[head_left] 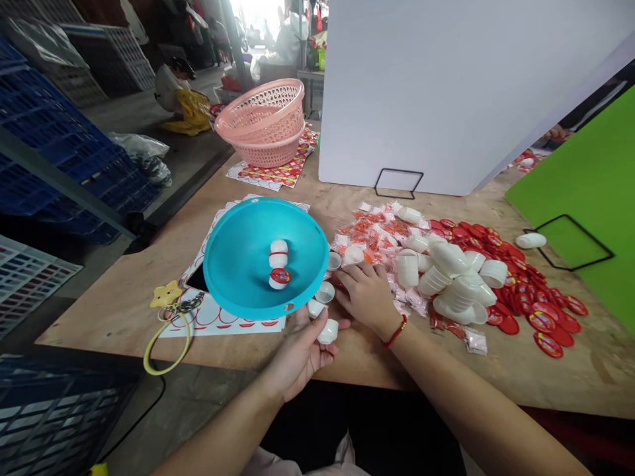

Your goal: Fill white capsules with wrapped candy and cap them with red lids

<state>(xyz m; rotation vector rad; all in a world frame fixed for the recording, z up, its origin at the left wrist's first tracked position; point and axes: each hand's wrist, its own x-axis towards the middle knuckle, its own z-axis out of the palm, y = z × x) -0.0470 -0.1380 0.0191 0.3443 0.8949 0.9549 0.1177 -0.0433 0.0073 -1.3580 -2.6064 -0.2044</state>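
My left hand (308, 354) is closed around a small white plastic cup (328, 332), pinched between thumb and fingers near the table's front edge. Palm down, my right hand (368, 296) reaches with spread fingers onto the left edge of a heap of small pink and red sachets (377, 233); its fingertips are partly hidden. Loose white cups (325, 292) lie between the hands and a turquoise bowl (233, 264). Inside that bowl are several small white containers, one with a red printed lid (280, 276). Stacked white cups (454, 277) are piled right of my right hand.
Red printed discs (526, 291) spread at right, before a green panel (590, 198). A white panel (411, 92) stands behind. Pink baskets (270, 155) sit on printed sheets at the back. A yellow keyring strap (169, 347) lies left; blue crates (59, 139) flank the table. Another person (171, 89) crouches beyond.
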